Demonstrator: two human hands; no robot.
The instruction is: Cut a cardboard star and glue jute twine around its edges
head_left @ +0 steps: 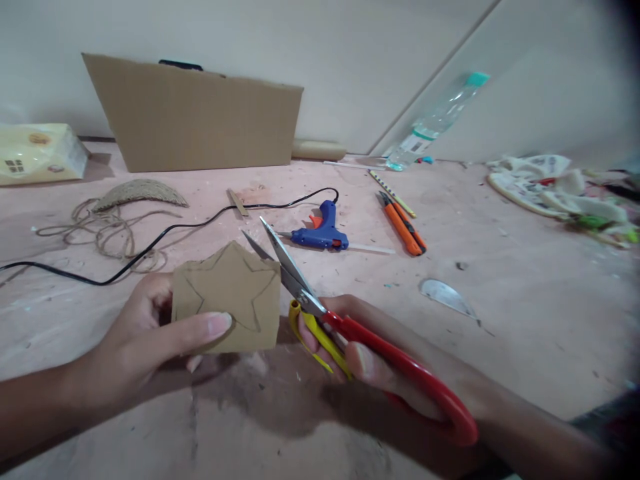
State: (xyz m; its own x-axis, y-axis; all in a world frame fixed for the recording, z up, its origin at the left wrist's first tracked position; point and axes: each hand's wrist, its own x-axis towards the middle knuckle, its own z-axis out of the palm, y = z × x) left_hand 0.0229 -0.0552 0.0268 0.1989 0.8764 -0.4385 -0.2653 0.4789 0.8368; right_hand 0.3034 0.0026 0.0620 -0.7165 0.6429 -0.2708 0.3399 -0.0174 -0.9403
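My left hand (150,340) pinches a small piece of cardboard (225,287), thumb on its front face and fingers behind it. A star is drawn in pencil-like lines on the cardboard, and its top edge is cut to a peak. My right hand (370,360) is wrapped round a pair of scissors (310,300) with one red and one yellow handle. Their blades are slightly apart and lie by the cardboard's upper right edge, pointing up and left. Just beyond the blades, a blue glue gun (320,230) rests on the table.
A large cardboard sheet (200,120) leans against the wall beside a tissue pack (43,155). Twine (120,237) and a black cord (165,233) lie at left. Further right are an orange cutter (404,223), a pencil (393,193), a plastic bottle (433,127) and a metal half-disc (447,297).
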